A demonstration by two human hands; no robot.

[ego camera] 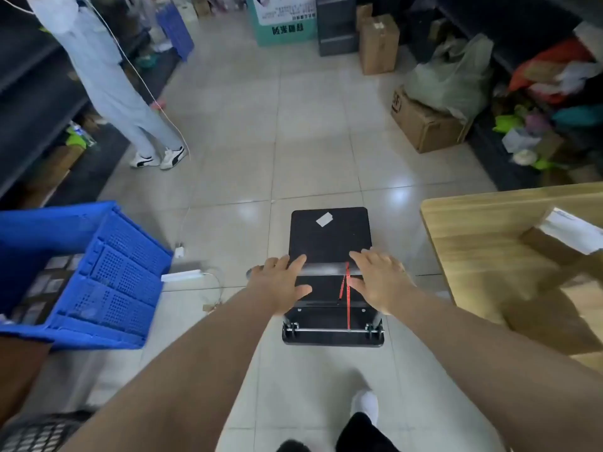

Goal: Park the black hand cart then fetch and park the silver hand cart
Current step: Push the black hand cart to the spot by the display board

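Observation:
The black hand cart (329,236) stands on the tiled floor right in front of me, its flat black deck bearing a small white sticker. Both my hands are on its silver handle bar (323,270). My left hand (280,285) lies over the bar's left end, fingers across the top and thumb under it. My right hand (378,282) holds the right end the same way. A red strap (347,298) hangs from the bar between my hands. No silver hand cart is in view.
A blue plastic crate (98,272) sits close on the left, with a white power strip (182,275) and its cable on the floor beside it. A wooden table (489,243) is close on the right. A person (107,76) stands far left; a cardboard box (424,125) and shelves line the right.

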